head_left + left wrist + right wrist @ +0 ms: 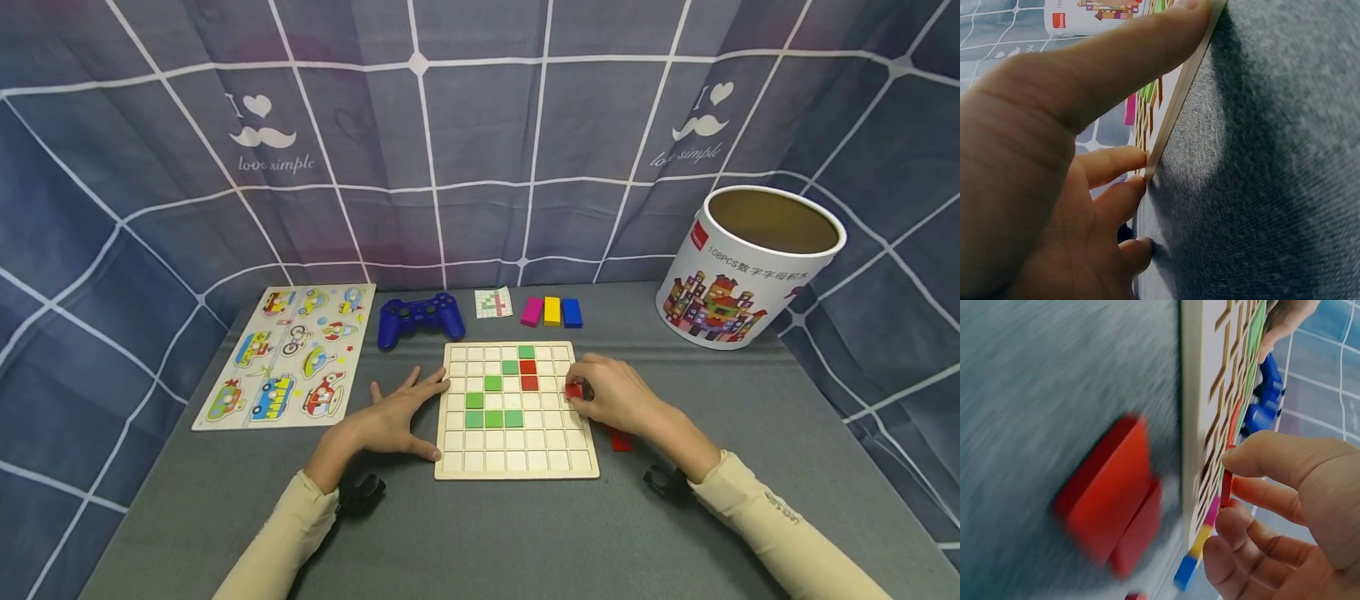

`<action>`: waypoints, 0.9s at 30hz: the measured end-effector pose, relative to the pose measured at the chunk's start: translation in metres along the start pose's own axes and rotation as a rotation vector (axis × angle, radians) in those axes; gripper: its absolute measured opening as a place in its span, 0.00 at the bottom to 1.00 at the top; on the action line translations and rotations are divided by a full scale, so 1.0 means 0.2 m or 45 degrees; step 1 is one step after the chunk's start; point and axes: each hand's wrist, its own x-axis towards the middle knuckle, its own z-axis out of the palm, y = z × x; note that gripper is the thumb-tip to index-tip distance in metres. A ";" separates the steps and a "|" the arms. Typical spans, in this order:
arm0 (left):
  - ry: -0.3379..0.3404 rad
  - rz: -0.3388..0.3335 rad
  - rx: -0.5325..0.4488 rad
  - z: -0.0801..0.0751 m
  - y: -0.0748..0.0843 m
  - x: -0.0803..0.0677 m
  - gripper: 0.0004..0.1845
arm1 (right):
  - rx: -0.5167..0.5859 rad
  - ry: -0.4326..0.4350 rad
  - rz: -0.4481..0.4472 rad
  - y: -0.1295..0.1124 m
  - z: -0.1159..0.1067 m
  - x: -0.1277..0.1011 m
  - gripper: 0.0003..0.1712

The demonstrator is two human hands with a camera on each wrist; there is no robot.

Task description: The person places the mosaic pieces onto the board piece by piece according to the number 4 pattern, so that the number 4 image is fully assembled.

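A wooden grid board [517, 461] lies on the grey table, holding several green tiles [492, 383] and two red tiles [528, 382] in its squares. My left hand [384, 421] has its fingers spread, with thumb and fingertips right at the board's left edge. Over the right edge, my right hand [618, 393] pinches a red tile [1227, 486] between thumb and fingers. Loose red tiles [1113, 494] lie on the table just right of the board, partly hidden under the right forearm in the head view.
Behind the board are a blue game controller [420, 317], a small pattern card [492, 302] and magenta [532, 312], yellow [552, 312] and blue blocks [572, 313]. A vehicle puzzle board [288, 358] lies left; a white bucket [738, 275] stands back right before the curtain.
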 end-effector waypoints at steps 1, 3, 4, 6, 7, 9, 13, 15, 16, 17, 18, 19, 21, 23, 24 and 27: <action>0.002 0.001 0.000 0.00 0.00 0.00 0.59 | 0.004 0.001 -0.016 -0.02 0.01 0.01 0.13; 0.005 0.002 -0.001 0.00 0.00 0.00 0.59 | 0.009 0.002 -0.049 -0.05 0.02 0.03 0.12; 0.007 0.006 -0.002 0.00 0.00 -0.01 0.59 | 0.015 0.001 -0.060 -0.07 0.03 0.05 0.12; 0.008 0.007 -0.004 0.00 0.00 -0.01 0.59 | 0.024 -0.009 -0.085 -0.10 0.05 0.07 0.11; 0.008 0.006 -0.005 0.00 0.00 -0.01 0.59 | 0.027 -0.010 -0.097 -0.12 0.05 0.08 0.11; 0.006 0.006 -0.006 0.00 0.01 -0.01 0.59 | 0.040 -0.015 -0.120 -0.15 0.07 0.09 0.10; -0.001 0.011 -0.004 0.00 0.01 0.00 0.59 | 0.049 -0.017 -0.150 -0.18 0.11 0.12 0.10; -0.003 0.011 -0.001 0.01 0.01 0.00 0.59 | 0.052 -0.025 -0.153 -0.19 0.12 0.13 0.10; -0.004 0.011 -0.001 0.01 0.01 0.00 0.59 | 0.053 -0.028 -0.149 -0.19 0.13 0.14 0.10; -0.004 0.012 -0.001 0.01 0.01 0.00 0.59 | 0.056 -0.031 -0.148 -0.19 0.13 0.14 0.11; -0.006 0.012 -0.001 0.01 0.01 0.00 0.59 | 0.063 -0.033 -0.147 -0.20 0.13 0.15 0.11; -0.007 0.012 -0.002 0.01 0.01 0.00 0.59 | 0.065 -0.035 -0.145 -0.20 0.13 0.15 0.11; -0.007 0.012 -0.004 0.01 0.00 0.00 0.59 | 0.072 -0.042 -0.140 -0.20 0.13 0.16 0.11; -0.008 0.008 -0.003 0.01 0.00 0.00 0.59 | 0.076 -0.045 -0.136 -0.20 0.13 0.16 0.10; -0.006 0.009 -0.003 0.01 0.00 0.00 0.59 | 0.077 -0.048 -0.131 -0.20 0.13 0.16 0.10; 0.001 0.006 -0.004 0.00 0.00 -0.01 0.59 | 0.080 -0.051 -0.127 -0.20 0.13 0.17 0.09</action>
